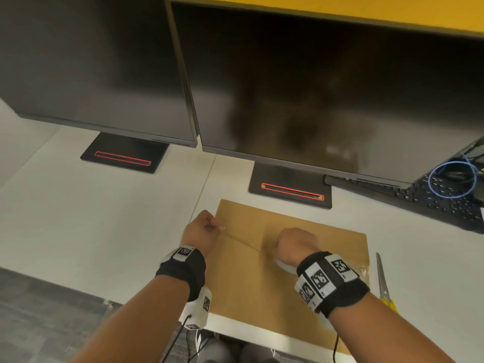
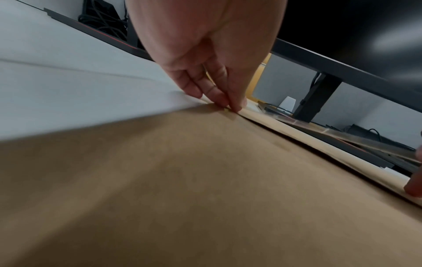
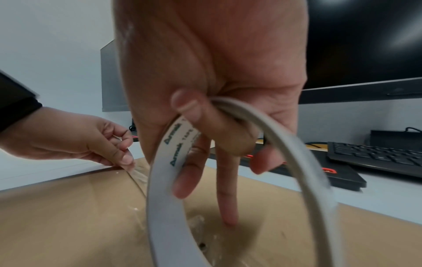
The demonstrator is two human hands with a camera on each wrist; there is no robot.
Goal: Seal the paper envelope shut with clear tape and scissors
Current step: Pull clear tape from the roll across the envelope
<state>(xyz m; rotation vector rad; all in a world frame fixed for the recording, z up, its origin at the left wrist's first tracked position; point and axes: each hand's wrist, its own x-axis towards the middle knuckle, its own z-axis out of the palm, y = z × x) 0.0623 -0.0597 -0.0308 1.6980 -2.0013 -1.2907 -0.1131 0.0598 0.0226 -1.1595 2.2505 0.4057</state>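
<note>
The left hand (image 1: pixel 199 230) pinches the clear tape (image 3: pixel 137 176) end at the brown envelope (image 1: pixel 251 284) by the worktop (image 1: pixel 104 218) front edge. The right hand (image 1: pixel 294 246) grips the tape roll (image 3: pixel 166 180). Scissors (image 1: pixel 382 281) lie rightmost.

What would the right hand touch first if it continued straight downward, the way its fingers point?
Probably the brown envelope: the right hand, holding the tape roll, points its fingers down onto it.

Matt brown paper envelope (image 1: pixel 288 271) on a smooth white desk (image 1: pixel 91 218); glossy clear tape (image 3: pixel 139 176); shiny metal scissors (image 1: pixel 382 279) beside the envelope.
</note>
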